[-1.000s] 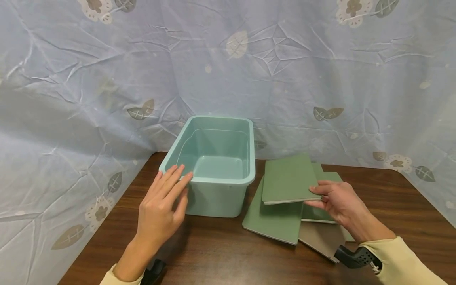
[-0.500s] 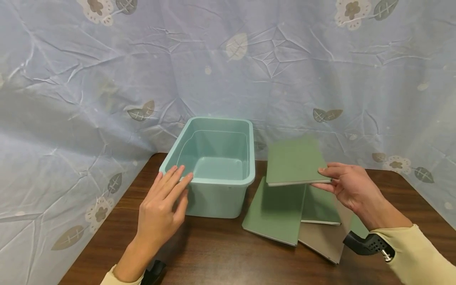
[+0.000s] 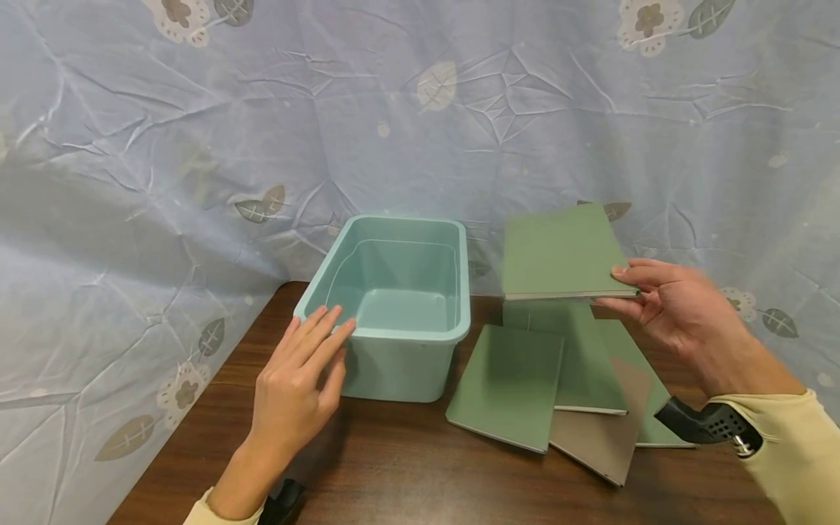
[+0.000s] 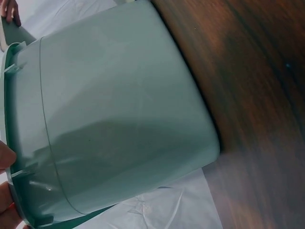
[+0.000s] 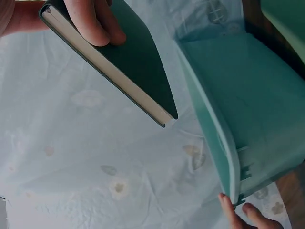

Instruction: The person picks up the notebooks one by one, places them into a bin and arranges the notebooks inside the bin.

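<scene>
Above other books, right fingers pinch a plain green book; left fingers, apart, touch a bin.

No legible text or numbers anywhere.

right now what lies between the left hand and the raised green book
In the head view, the teal bin lies between the left hand at its rim and the raised green book.
</scene>
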`<state>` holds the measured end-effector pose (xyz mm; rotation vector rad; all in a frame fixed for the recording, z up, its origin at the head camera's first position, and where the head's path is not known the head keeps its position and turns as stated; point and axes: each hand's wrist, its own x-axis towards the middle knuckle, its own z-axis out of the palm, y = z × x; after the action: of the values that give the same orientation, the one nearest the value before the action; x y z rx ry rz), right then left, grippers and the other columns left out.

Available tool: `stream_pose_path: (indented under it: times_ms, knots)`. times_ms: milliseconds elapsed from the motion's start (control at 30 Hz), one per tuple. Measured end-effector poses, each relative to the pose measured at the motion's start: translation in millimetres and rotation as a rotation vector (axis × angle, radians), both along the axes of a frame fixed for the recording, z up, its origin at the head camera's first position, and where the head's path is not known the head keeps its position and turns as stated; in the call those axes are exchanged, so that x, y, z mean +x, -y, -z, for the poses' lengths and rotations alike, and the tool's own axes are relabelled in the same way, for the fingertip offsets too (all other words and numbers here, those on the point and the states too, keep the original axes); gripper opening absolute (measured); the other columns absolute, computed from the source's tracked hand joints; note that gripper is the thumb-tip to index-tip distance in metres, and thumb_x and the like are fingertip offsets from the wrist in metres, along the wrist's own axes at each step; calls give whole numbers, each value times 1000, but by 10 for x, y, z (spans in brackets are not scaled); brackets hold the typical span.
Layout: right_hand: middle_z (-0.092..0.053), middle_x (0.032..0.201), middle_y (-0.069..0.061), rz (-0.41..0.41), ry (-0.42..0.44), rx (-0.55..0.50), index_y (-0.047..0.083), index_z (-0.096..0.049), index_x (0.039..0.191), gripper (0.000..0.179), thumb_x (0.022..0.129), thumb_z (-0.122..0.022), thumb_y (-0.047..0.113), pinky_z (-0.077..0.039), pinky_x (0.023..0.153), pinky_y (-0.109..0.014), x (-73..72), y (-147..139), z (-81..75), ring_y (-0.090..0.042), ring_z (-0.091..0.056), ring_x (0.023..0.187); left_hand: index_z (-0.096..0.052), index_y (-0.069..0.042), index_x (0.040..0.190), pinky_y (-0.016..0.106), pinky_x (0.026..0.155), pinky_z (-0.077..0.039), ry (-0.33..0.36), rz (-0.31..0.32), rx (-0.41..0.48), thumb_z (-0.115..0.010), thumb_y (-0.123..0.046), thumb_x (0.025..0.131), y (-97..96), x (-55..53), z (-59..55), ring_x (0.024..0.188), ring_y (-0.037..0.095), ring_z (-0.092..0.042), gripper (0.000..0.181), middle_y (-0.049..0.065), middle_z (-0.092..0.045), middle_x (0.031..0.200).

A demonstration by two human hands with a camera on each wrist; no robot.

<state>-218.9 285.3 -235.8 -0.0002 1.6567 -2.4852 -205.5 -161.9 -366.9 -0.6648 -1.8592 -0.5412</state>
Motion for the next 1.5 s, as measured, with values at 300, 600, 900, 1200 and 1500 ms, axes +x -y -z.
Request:
stream_pose_path:
  times_ms: [300, 600, 900, 1200, 1500]
  knots:
    - [-59, 119, -6, 9, -47, -45, 1, -31, 138, 49, 95, -50, -11, -60, 88, -41, -13, 6, -120, -18, -70, 104, -69, -10, 126, 51, 114, -41, 5, 5, -1, -62, -8, 86, -6, -3, 11, 124, 34, -61, 40, 12, -66, 132]
    - [9, 166, 8, 26, 18, 39, 13, 7, 158, 86, 97, -51, -4, -59, 93, -36, -7, 105, -124, -5, -64, 107, -70, -11, 125, 48, 114, -42, -18, 2, -14, -59, -11, 88, 7, -7, -4, 122, 34, -62, 38, 12, -66, 131]
    - [4, 167, 6, 43, 49, 74, 15, 3, 159, 84, 98, -53, 2, -39, 114, -40, -27, 302, -124, -16, -13, 153, -68, -12, 128, 49, 114, -42, 24, 9, -14, -58, -12, 89, 8, 9, 3, 125, 34, -61, 40, 11, -63, 135]
    - [8, 167, 8, 25, 32, 73, 16, 1, 160, 79, 100, -49, 2, -41, 114, -36, -71, 554, -135, -14, 7, 155, -68, -12, 127, 47, 115, -41, 17, 21, -16, -57, -10, 88, 23, 8, -5, 125, 33, -61, 41, 9, -64, 135]
    - [-5, 168, 1, 36, 23, 44, 11, -7, 159, 72, 100, -46, -1, -47, 108, -41, -174, 870, -198, -16, -16, 153, -69, -10, 126, 41, 117, -40, 10, 33, -7, -55, -8, 86, 64, 19, 1, 125, 32, -60, 42, 11, -65, 133]
